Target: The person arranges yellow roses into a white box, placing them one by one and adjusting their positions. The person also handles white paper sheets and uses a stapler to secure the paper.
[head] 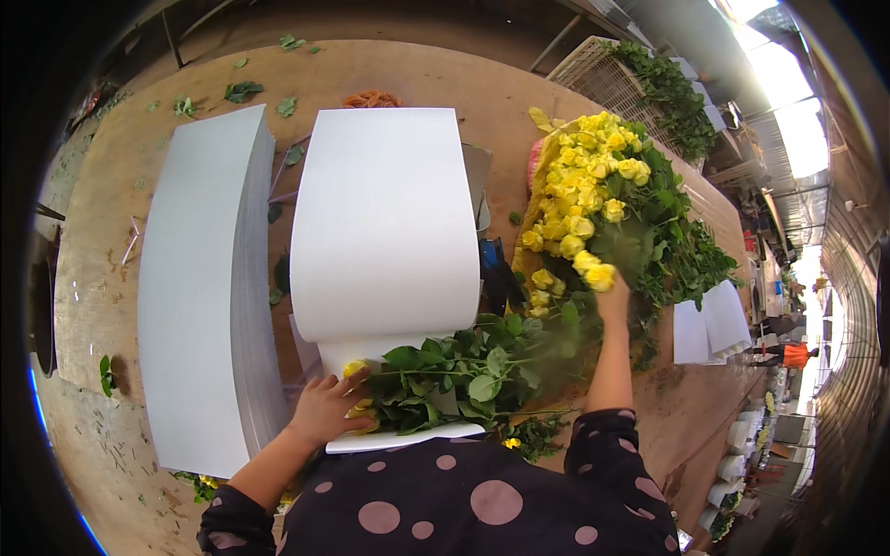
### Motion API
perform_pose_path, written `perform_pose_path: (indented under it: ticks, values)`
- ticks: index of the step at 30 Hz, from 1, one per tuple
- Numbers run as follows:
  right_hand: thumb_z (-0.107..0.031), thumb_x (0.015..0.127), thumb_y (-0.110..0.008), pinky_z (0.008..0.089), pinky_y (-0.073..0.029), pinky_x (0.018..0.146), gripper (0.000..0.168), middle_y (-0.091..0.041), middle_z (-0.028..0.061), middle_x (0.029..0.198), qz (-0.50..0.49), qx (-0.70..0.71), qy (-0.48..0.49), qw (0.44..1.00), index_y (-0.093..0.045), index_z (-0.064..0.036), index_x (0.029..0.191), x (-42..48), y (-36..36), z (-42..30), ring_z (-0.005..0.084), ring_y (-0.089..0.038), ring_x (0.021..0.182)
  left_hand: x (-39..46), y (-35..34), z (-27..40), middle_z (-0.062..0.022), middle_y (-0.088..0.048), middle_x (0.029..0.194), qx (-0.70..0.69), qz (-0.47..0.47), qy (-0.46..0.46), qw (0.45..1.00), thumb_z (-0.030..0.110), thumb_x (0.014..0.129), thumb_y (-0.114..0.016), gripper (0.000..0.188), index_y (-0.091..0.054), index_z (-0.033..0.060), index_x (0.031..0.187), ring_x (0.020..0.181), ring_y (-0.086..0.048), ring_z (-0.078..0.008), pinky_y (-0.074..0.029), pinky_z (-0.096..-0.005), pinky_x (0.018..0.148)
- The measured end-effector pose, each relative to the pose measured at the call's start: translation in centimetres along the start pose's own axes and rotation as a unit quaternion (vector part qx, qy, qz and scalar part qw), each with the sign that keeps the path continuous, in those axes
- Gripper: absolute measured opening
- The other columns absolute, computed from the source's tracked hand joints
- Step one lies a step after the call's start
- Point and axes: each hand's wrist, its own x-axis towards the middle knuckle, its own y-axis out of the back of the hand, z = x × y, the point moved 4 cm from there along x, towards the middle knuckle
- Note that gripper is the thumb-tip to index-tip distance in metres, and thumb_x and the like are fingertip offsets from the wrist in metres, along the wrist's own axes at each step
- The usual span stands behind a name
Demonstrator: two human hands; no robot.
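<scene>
My left hand (328, 409) rests with spread fingers against yellow rose heads (356, 368) at the near end of the white sheet. From those blooms, leafy green stems (445, 379) run off to the right across the paper. At the right, my right hand (612, 302) grips yellow roses (598, 276) just below their heads; the blooms partly hide its fingers. Beyond it lies a large heap of yellow roses (584, 181) on a yellow wrap. A white paper sheet (386, 222) curves over toward me, its near edge (403, 438) curled up against my body.
On the left stands a tall stack of white sheets (198, 292). Orange twine (373, 99) lies behind the middle paper. A plastic crate (601, 80) with greenery stands at the far right, folded white sheets (709, 326) nearer. A person in orange (795, 355) is in the distance.
</scene>
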Motion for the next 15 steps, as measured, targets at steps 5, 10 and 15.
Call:
perform_pose_path:
  ticks: [5,10,15]
  values:
    - [0.003,0.07,-0.062,0.0288,-0.044,0.075,0.024,-0.063,0.0088,0.09,0.101,0.115,0.114,0.982,-0.06,0.002,0.094,-3.4,11.9,-4.9,0.0177,-0.059,0.081,-0.1,-0.4,-0.1,0.0004,-0.041,0.132,0.004,-0.042,0.014,0.999,0.049,0.067,-0.063,0.049,-0.063,0.017,0.104,0.089,-0.055,-0.0214,-0.042,-0.0377,0.078]
    - [0.004,0.067,-0.063,0.0286,-0.046,0.072,0.018,-0.063,0.0129,0.088,0.078,0.147,0.218,0.962,-0.061,0.004,0.085,-6.4,18.4,-10.3,0.0202,-0.06,0.078,-0.1,-0.1,0.0,-0.0028,-0.045,0.129,-0.017,0.013,-0.016,1.0,0.047,0.068,-0.064,0.044,-0.062,0.015,0.097,0.072,-0.058,-0.0207,-0.044,-0.0368,0.067]
    - [-0.002,0.067,-0.067,0.0307,-0.048,0.07,0.021,-0.063,0.0148,0.088,0.024,0.166,0.244,0.955,-0.061,0.002,0.086,-7.0,20.3,-12.0,0.0234,-0.062,0.08,-0.3,-0.4,-0.1,-0.003,-0.045,0.129,-0.04,0.04,-0.017,0.998,0.045,0.065,-0.067,0.041,-0.064,0.0133,0.091,0.067,-0.059,-0.0216,-0.046,-0.037,0.064]
